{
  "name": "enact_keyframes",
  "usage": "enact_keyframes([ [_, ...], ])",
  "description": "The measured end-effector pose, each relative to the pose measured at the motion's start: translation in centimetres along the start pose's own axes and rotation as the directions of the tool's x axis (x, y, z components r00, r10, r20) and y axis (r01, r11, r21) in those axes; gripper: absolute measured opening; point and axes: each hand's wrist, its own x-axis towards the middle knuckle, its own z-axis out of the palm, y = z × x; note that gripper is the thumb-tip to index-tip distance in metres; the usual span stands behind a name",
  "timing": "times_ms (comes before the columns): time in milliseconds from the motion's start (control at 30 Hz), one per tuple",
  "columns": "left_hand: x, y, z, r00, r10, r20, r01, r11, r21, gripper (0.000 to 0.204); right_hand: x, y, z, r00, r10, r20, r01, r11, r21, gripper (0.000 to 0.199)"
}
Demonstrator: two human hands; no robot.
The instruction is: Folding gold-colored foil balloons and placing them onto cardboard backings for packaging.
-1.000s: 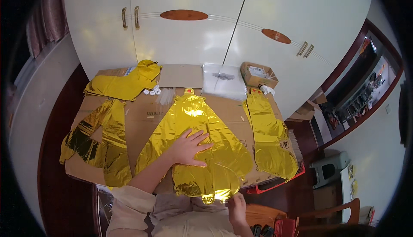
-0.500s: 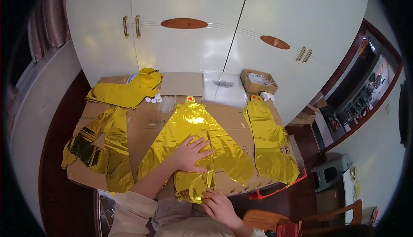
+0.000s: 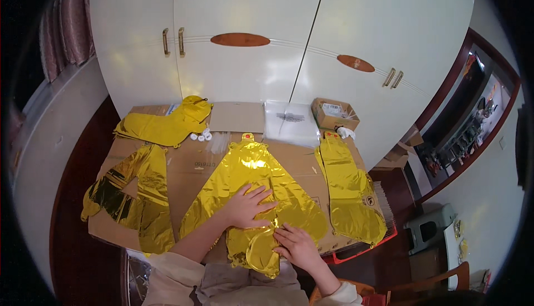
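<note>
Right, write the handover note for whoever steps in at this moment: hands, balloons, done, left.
Left hand: flat, fingers spread, pressing the middle gold foil balloon.
Right hand: on the balloon's near edge, beside its folded lower flap.
Other gold foil balloons lie flat: one left, one right, one at the far left corner, all on the cardboard-covered table.
Done: near end partly folded.
Left: probably the rest of this balloon; the others look unfolded.

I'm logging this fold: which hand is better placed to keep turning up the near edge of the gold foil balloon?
Probably the right hand: it sits on the folded near edge of the gold foil balloon, while the left hand lies flat farther up, pinning the sheet.
</note>
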Motion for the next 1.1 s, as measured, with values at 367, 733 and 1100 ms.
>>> enact_keyframes([
  [367,0.1,0.3,-1.3,1.0,0.001,0.017,0.0,0.998,-0.065,0.095,2.3,1.7,-1.6,0.986,-0.043,0.163,0.08,0.97,-0.228,0.085],
  [733,0.0,0.1,-0.9,0.999,0.021,-0.027,-0.021,1.0,-0.023,0.095,0.4,1.5,-1.5,0.976,-0.154,0.157,0.171,0.98,-0.101,0.089],
  [1100,0.1,0.3,-1.3,0.997,-0.001,0.071,0.003,1.0,-0.025,0.101,-2.1,0.6,-0.8,0.938,-0.31,0.155,0.319,0.947,-0.037,0.06],
])
